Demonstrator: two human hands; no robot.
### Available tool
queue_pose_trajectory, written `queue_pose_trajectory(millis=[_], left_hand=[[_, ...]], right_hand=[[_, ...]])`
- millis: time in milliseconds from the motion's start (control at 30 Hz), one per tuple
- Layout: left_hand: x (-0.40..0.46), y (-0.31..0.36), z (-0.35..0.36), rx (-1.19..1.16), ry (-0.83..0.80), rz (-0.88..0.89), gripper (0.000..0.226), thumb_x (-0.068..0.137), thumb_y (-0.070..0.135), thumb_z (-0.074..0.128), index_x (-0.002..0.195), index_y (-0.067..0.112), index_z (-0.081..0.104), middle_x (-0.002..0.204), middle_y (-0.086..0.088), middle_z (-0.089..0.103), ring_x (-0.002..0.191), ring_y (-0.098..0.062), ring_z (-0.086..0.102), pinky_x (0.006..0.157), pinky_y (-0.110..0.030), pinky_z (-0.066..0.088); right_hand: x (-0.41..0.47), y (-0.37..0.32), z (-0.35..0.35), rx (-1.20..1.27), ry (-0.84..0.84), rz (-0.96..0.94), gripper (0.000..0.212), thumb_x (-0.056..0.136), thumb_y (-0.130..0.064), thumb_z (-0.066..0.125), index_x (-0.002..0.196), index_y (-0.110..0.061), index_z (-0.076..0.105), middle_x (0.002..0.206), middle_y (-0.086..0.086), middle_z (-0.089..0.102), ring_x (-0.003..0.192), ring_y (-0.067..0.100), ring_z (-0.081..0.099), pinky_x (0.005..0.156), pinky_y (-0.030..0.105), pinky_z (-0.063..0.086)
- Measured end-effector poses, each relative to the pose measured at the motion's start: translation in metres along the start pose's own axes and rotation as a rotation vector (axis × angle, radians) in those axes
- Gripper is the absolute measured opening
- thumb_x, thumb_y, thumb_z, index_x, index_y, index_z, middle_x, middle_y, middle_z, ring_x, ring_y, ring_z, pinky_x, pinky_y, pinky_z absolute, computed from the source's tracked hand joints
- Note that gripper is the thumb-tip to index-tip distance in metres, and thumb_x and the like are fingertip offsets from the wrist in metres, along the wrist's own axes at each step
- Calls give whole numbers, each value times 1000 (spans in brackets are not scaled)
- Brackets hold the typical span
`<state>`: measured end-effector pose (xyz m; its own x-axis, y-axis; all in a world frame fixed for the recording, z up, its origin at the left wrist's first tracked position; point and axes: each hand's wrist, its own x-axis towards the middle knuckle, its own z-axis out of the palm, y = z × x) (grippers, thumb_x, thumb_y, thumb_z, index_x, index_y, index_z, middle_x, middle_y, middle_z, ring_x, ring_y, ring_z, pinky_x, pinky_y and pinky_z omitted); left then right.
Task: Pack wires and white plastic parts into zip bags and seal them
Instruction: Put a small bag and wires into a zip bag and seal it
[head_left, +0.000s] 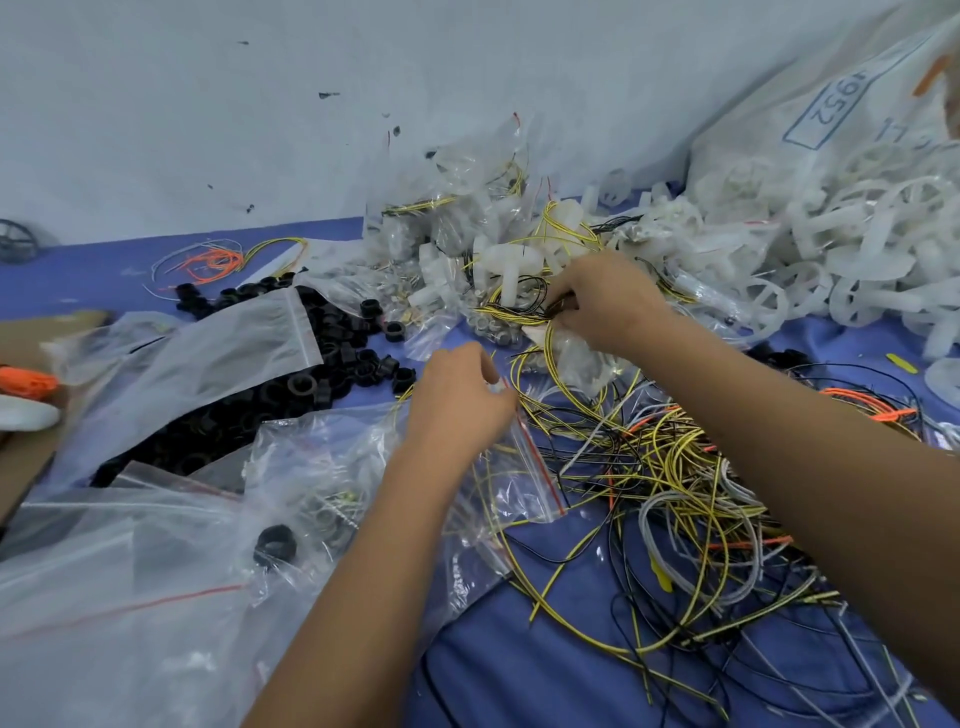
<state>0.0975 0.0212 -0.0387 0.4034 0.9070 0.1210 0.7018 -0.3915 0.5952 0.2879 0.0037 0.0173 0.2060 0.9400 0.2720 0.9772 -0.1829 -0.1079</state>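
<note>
At the near edge of the heap of filled bags (457, 218), right hand (605, 304) has its fingers curled around a bundle of yellow-and-black wires (519, 312); the wire loop hangs down from the fist toward the person. Whether a white plastic part is also in that grip: cannot tell, fingers hide it.

Left hand (460, 400), nearer the person than the heap, pinches the mouth of a small zip bag (519, 478) with a red seal line. Bag lies flat on the blue bench (545, 665), trailing back along the left forearm. Some yellow wire shows through or under the bag; which, cannot tell.

Right of the heap: pile of white plastic parts (831, 260), spilling from a large printed sack (831, 119). Nearer the person and right of the zip bag: tangle of loose wires (675, 483), yellow, black, grey, orange. Left of the heap: black rings (322, 364), partly under a clear bag (208, 358). More clear bags nearest the person on the left.

Step in hand, as judged: gathering one wire bundle for loading. Bag not yet filled or sealed.

Next move calls for: left hand to hold the bag mouth open, right hand to bring the bundle over coiled tight enough to clear the opening, no strands snagging the tangle or crossing the seal.
</note>
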Motion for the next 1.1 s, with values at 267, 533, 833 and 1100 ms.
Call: queue_pose_trajectory(millis=[267, 533, 833, 1100], left_hand=[[-4, 4, 0, 35, -30, -47, 40, 87, 52, 70, 81, 17, 53, 79, -5, 59, 86, -27, 63, 54, -30, 32], [-5, 6, -5, 89, -203, -77, 27, 85, 34, 70, 74, 15, 54, 68, -4, 55, 62, -21, 51, 50, -26, 32], [-1, -9, -30, -368, -390, -289, 17, 91, 0, 64, 75, 1, 61, 61, -13, 60, 45, -19, 62, 48, -24, 54], [-7, -3, -51, -506, -424, -240, 10, 93, -1, 69, 83, 1, 67, 60, -9, 70, 54, -16, 71, 51, -20, 55]], right_hand=[[-43, -12, -6, 775, 389, 178, 9, 88, -20, 77, 90, -12, 76, 80, 0, 70, 67, 20, 65, 63, 32, 53], [-102, -41, 9, 1760, 355, 504, 14, 96, -12, 68, 90, -8, 55, 66, -1, 53, 41, 9, 46, 33, 18, 28], [-116, -48, 20, 1684, 344, 450, 21, 95, -13, 69, 78, -14, 56, 57, -4, 48, 39, 10, 45, 32, 18, 29], [-118, -59, 34, 1296, 246, 360, 23, 94, -13, 70, 84, 3, 57, 55, 7, 52, 36, 19, 54, 36, 26, 39]])
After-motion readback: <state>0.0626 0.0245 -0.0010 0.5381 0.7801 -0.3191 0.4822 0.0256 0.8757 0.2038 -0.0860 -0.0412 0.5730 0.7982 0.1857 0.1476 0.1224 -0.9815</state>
